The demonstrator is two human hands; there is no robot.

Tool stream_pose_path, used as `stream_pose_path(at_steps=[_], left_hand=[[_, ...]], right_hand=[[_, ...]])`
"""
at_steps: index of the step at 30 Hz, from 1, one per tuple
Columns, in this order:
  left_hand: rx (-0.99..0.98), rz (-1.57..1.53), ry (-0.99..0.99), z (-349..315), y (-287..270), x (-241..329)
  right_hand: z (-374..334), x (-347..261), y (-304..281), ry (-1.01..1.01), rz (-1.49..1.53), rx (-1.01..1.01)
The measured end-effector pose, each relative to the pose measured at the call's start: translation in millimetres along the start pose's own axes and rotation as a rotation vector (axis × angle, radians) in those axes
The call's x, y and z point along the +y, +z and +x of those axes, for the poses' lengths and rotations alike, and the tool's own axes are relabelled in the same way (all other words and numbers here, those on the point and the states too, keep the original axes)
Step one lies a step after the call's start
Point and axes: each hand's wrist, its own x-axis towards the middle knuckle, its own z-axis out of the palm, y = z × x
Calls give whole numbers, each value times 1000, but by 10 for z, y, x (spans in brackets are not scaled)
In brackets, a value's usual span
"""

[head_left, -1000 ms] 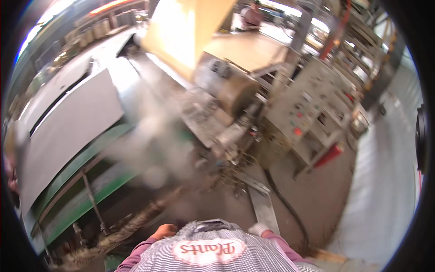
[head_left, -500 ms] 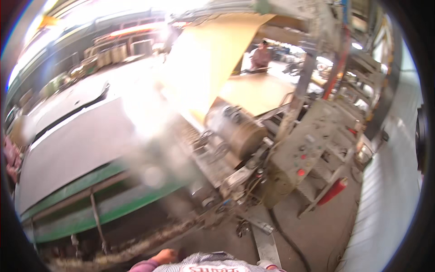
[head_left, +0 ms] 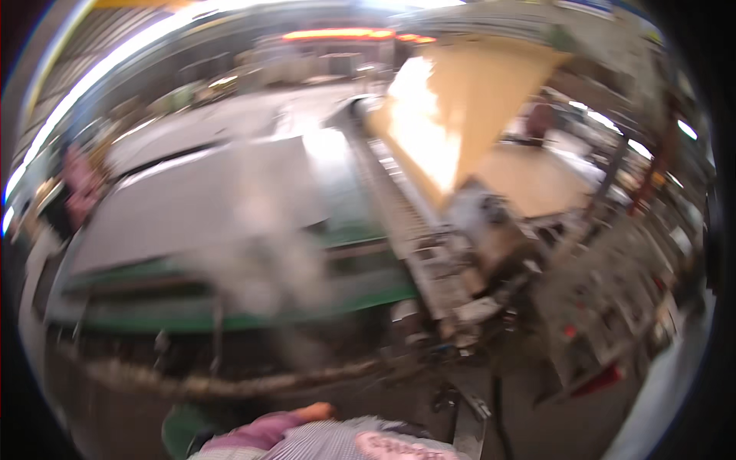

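While the left hand (head_left: 316, 412) is seen beside the striped garment (head_left: 326, 441), the blur does not let me tell how far it is open or whether it holds something. Ahead of it stands a green-edged table (head_left: 376, 301), and on this table lies the grey sheet (head_left: 192, 211). Farther, to the right, a yellow sheet (head_left: 491, 100) slopes upward, and a red-orange strip (head_left: 337, 34) glows behind
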Motion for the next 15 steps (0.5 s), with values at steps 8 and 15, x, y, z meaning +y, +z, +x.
stream_pose_path(at_steps=[8, 15], left_hand=[[264, -450, -326, -379, -687, 1735], [953, 567, -753, -2081, -2134, 2317]], right_hand=[[336, -872, -1435, -54, -3, 120], [597, -1431, -1955, -210, -87, 136]])
